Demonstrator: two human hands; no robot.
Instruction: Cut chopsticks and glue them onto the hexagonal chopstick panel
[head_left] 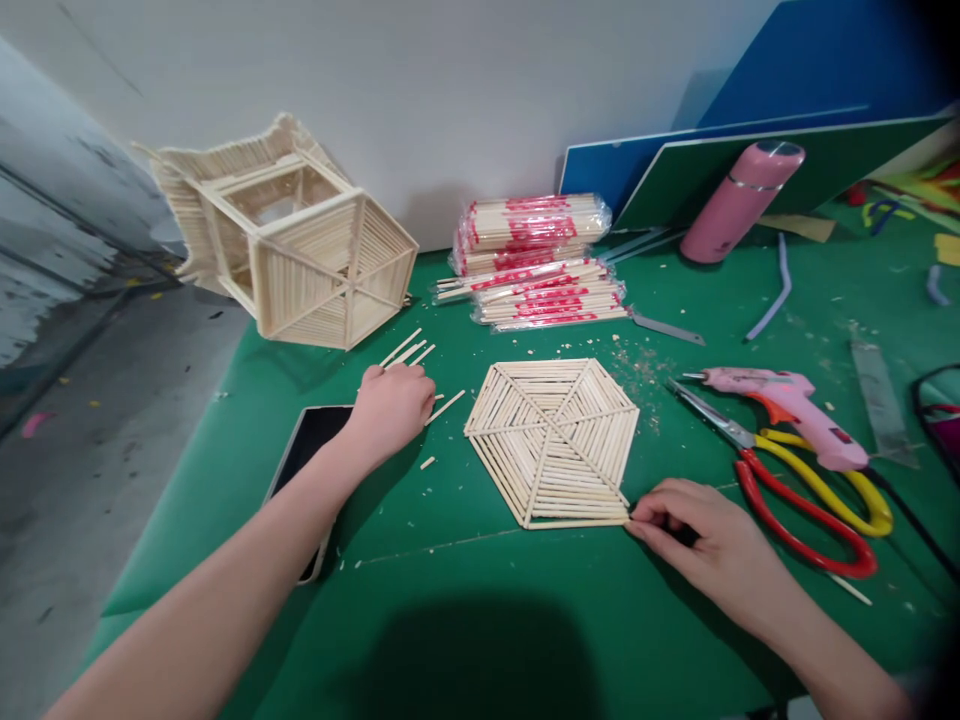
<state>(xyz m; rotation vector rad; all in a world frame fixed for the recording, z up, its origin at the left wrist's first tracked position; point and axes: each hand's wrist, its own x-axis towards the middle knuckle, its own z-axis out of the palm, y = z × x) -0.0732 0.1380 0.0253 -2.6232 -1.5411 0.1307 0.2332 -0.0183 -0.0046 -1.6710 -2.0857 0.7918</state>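
Note:
A flat hexagonal panel of thin wooden sticks (551, 425) lies on the green table, with spokes crossing at its middle. My right hand (679, 520) pinches at the panel's lower right corner, thumb and forefinger together at the end of its bottom stick. Over a few loose wooden sticks (405, 348) my left hand (396, 405) rests with curled fingers; its fingertips are hidden, so what it grips cannot be made out. Under my left forearm lies a dark-screened phone (311, 440).
A wooden stick lantern frame (337, 265) stands at the back left. Behind the panel lie wrapped stick bundles (536, 235) and a blade (667, 327). To the right are red-and-yellow-handled scissors (787, 480), a pink glue gun (787, 400) with a cord, and a pink flask (742, 200).

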